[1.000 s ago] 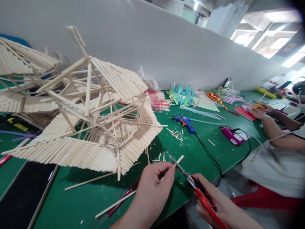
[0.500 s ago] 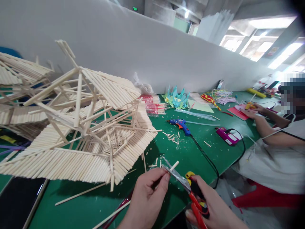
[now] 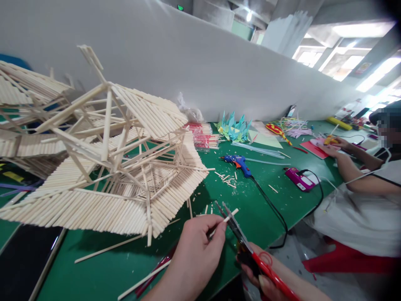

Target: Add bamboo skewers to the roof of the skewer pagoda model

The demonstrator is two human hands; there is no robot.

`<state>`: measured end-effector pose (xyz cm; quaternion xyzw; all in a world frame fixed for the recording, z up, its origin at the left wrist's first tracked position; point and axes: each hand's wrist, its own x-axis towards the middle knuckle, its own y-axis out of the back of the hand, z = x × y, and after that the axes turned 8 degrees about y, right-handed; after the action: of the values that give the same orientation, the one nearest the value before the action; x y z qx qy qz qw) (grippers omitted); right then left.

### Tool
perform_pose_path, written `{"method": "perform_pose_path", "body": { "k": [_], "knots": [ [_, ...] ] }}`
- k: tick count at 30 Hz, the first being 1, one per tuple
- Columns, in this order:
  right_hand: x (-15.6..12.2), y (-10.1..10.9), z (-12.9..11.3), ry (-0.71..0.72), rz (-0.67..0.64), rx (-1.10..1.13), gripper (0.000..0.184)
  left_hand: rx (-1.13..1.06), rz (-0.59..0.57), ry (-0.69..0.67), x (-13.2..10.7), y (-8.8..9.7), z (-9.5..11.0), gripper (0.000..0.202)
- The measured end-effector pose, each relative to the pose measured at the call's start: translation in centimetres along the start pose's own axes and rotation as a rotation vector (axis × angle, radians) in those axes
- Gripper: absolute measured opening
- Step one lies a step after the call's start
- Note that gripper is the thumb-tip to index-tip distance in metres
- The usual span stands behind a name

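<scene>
My left hand (image 3: 197,251) pinches a thin wooden stick (image 3: 228,216) between thumb and fingers, its free end pointing up to the right. My right hand (image 3: 266,276) grips red-handled scissors (image 3: 247,246). The blades are slightly apart and sit around the stick just past my fingertips. A large roof-like model (image 3: 125,167) built of many pale wooden sticks stands on the green table (image 3: 250,200) to the left, close to my left hand.
A blue glue gun (image 3: 237,161) with a black cord, a pink device (image 3: 297,179), stick offcuts (image 3: 228,179), folded paper shapes (image 3: 233,127) and a packet of red sticks (image 3: 203,136) lie beyond. Loose long sticks (image 3: 106,248) lie near the front edge. Another person sits at the right, a hand (image 3: 332,146) on the table.
The scissors have shifted a little along the stick and the blades have opened slightly. The view has tilted, and my right hand sits lower in the picture.
</scene>
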<state>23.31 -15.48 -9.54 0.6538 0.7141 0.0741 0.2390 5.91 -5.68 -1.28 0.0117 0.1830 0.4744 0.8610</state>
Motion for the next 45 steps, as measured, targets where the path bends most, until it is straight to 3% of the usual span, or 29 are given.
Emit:
{"method": "perform_pose_path", "body": {
  "k": [6,11,18,29,40,45],
  "knots": [
    [0.1,0.4,-0.7,-0.193,-0.011,0.239,0.021,0.032,0.008,-0.02,0.0,0.0,0.0,0.028],
    [0.4,0.3,-1.4,-0.194,-0.016,0.257,0.013,0.062,0.067,-0.068,0.0,-0.2,-0.7,0.028],
    [0.3,0.3,-2.7,-0.18,-0.03,0.284,0.029,0.082,0.135,-0.143,0.1,-0.3,-1.2,0.029],
    [0.1,0.0,-2.3,-0.243,-0.018,0.357,0.033,0.164,0.158,-0.187,0.2,-0.1,-1.0,0.03],
    [0.7,-1.3,-3.3,-0.338,-0.028,0.524,0.042,0.306,0.176,-0.228,0.3,-0.3,-1.3,0.032],
    [0.8,-1.9,-3.5,-0.311,0.05,0.614,0.034,0.381,0.191,-0.255,0.3,-0.4,-1.3,0.032]
  ]
}}
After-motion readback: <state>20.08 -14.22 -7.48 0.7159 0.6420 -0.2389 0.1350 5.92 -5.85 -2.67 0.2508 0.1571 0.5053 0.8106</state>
